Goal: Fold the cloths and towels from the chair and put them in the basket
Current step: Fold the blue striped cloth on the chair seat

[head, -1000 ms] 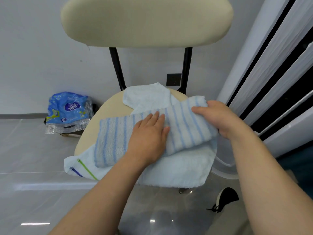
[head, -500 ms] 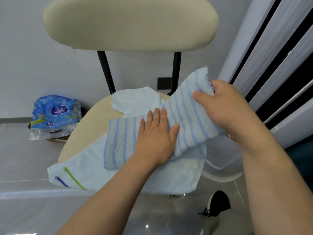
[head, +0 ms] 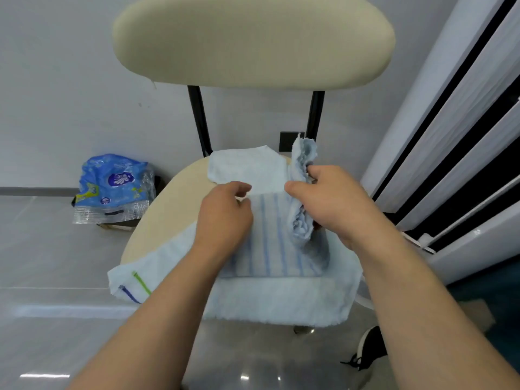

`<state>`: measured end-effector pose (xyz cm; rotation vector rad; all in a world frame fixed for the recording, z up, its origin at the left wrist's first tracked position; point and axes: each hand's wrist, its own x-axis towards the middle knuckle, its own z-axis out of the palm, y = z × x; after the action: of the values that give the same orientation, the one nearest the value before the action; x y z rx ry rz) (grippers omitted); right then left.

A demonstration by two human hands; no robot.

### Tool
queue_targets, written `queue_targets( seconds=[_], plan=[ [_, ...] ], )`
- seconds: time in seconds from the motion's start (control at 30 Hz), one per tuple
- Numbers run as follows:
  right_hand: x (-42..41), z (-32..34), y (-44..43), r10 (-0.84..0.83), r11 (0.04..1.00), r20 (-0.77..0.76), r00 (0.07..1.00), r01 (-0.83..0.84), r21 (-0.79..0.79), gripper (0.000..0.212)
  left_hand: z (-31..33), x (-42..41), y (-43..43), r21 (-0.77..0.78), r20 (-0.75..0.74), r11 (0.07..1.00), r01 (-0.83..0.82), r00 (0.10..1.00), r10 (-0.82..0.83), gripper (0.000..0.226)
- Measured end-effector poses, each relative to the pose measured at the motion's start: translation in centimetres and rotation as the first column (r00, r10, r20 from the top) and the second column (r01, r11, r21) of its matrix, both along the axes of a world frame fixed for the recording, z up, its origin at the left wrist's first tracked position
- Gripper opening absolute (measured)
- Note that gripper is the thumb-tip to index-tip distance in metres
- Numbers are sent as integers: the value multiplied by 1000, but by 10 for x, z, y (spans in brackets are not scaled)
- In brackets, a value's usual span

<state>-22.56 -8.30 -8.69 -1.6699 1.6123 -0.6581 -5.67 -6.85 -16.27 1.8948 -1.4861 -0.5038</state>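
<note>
Now, striped towel (head: 271, 249) under left hand (head: 225, 215), one end in right hand (head: 332, 205).

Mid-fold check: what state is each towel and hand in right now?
striped towel: partly folded, right end lifted and bunched.
plain towel: spread flat on chair seat, overhanging the front.
left hand: pinches striped towel's top edge.
right hand: grips the lifted end.

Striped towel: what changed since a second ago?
The right grip lifted one end of the blue-striped white towel, swinging it up and left. The left grip went from pressing flat to curled fingers at its far edge. The pale blue towels beneath and the beige chair stayed.
</note>
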Motion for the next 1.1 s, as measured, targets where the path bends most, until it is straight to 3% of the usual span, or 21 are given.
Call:
queue_targets(
  seconds=[0.17, 0.33, 0.6, 0.73, 0.83, 0.9, 0.97, 1.03, 1.07, 1.1],
  plan=[
    [50, -20, 6, 62, 998, -63, 996, -60, 26, 16, -10, 76, 17, 272, -141, 930, -246, 946, 292, 12],
    [91, -40, 11, 89, 995, -139, 986, -82, 58, 15, -14, 83, 26, 338, -425, 931, -141, 859, 285, 8],
    [125, -62, 18, 140, 986, -224, 964, -116, 117, 42, -25, 81, 21, 301, -398, 948, -103, 890, 222, 16],
    [128, -68, 18, 178, 981, -222, 959, -154, 120, 49, -25, 82, 20, 344, -386, 932, -115, 888, 251, 8],
    [128, -72, 18, 241, 966, -245, 939, -207, 156, 54, -21, 82, 17, 349, -458, 927, -135, 839, 294, 26],
    [125, -71, 19, 271, 952, -170, 948, -238, 192, 49, -15, 79, 15, 335, -447, 929, -158, 841, 304, 43],
    [118, -65, 17, 194, 933, 104, 975, -216, 287, 43, -11, 73, 15, 328, -311, 928, -175, 908, 281, 55],
    [106, -55, 14, 35, 936, 347, 937, -153, 318, 43, -12, 69, 16, 315, -204, 934, -169, 949, 240, 50],
    [100, -52, 10, 9, 969, 320, 947, -87, 230, 43, -13, 67, 17, 328, -170, 933, -151, 962, 215, 50],
    [93, -52, 6, 11, 996, 190, 982, -27, 81, 44, -13, 66, 18, 335, -147, 933, -130, 971, 188, 54]
  ],
)
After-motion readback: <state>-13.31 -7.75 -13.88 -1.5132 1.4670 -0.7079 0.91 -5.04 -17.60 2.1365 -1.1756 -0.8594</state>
